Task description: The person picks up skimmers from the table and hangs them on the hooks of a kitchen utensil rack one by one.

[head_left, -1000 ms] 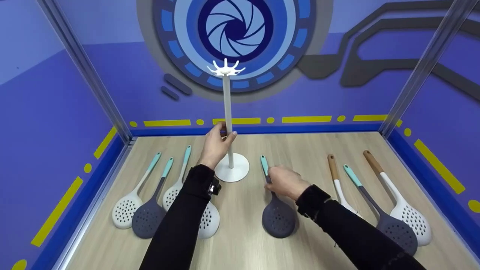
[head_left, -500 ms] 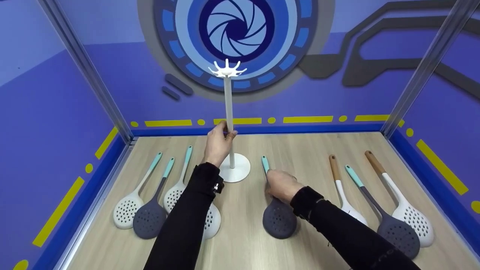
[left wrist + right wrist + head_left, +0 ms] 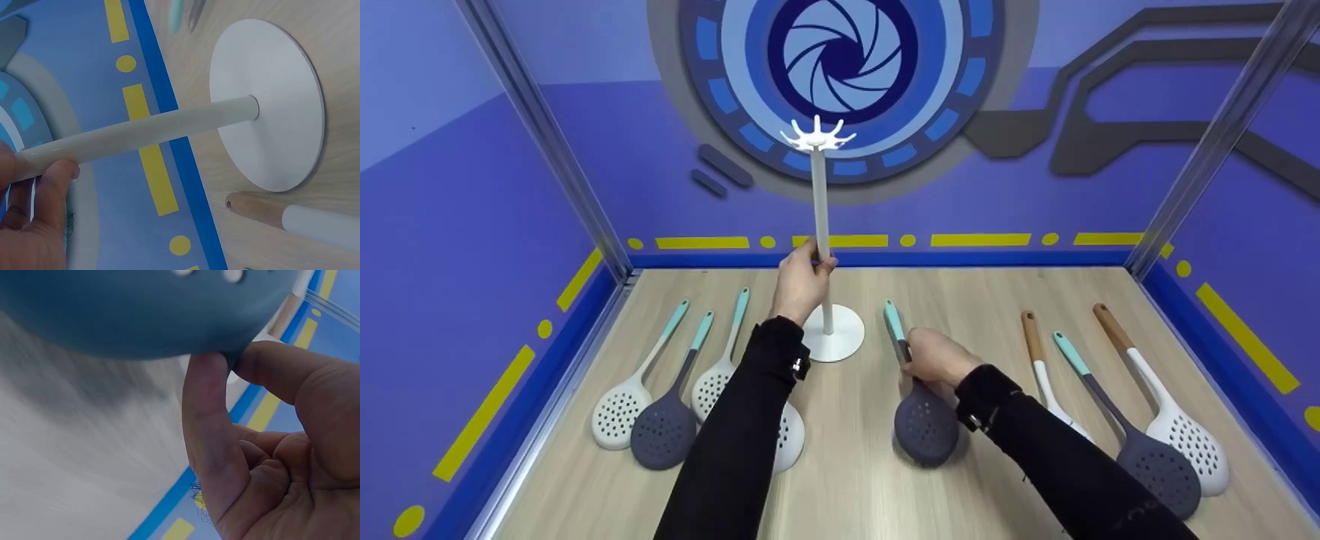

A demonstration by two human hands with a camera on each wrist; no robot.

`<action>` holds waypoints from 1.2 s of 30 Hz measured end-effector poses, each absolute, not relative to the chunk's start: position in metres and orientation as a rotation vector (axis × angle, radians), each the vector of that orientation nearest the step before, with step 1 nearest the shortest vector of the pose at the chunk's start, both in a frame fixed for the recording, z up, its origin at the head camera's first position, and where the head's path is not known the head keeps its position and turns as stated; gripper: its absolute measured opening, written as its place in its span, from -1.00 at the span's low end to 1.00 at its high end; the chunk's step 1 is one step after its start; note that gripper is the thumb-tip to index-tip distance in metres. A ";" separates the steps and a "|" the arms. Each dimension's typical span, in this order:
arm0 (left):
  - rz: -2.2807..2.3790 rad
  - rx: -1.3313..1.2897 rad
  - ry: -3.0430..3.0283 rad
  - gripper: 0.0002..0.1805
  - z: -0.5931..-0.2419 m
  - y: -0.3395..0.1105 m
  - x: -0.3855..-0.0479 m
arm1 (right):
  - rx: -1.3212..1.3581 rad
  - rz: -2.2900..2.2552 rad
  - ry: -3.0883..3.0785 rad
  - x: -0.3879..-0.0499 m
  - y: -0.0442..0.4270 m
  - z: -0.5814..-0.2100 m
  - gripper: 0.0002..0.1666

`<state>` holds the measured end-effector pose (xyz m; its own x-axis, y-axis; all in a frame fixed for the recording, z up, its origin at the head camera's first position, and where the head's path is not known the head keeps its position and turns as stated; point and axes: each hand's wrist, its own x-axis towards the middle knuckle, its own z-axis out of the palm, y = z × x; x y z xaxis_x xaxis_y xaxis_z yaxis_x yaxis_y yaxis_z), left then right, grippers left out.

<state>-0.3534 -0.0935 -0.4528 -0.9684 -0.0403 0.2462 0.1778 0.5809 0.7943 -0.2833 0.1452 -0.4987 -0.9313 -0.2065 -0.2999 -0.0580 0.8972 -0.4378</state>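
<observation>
My left hand (image 3: 801, 281) grips the pole of a white stand (image 3: 820, 202), whose top carries a ring of upturned hooks. In the left wrist view, thumb and fingers wrap the pole above its round base (image 3: 270, 146). To the right, my right hand (image 3: 937, 356) pinches a dark grey skimmer (image 3: 926, 427) by its neck, below the teal handle. The right wrist view shows thumb and forefinger on the neck, close to the perforated head (image 3: 146, 315). A shadow lies on the table under that head, which looks slightly raised.
On the left lie a white skimmer (image 3: 621, 416), a dark grey one (image 3: 664, 435) and another white one (image 3: 712, 386). My left sleeve partly covers a white skimmer (image 3: 789, 442) with a wooden handle (image 3: 256, 209). Several more utensils lie right, including a grey skimmer (image 3: 1162, 476). Walls enclose the table.
The dark grey skimmer in my right hand has risen slightly from the table, its handle end tipping up. My left hand keeps its hold on the pole. The whole view shifts a little.
</observation>
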 end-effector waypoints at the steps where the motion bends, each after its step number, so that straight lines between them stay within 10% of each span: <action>1: -1.337 -0.107 -2.577 -0.83 -0.453 -0.093 -0.354 | -0.194 -0.626 2.717 -0.284 0.146 -0.495 -0.70; 36: -1.375 -0.074 -2.598 -0.84 -0.450 -0.093 -0.353 | -0.416 -0.889 2.930 -0.296 0.158 -0.432 -0.64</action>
<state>-0.3528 -0.0928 -0.4496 -0.9785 -0.0492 0.2001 0.1378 0.5656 0.8131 -0.2961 0.1577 -0.4320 -0.9625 -0.2699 0.0281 -0.2400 0.7983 -0.5524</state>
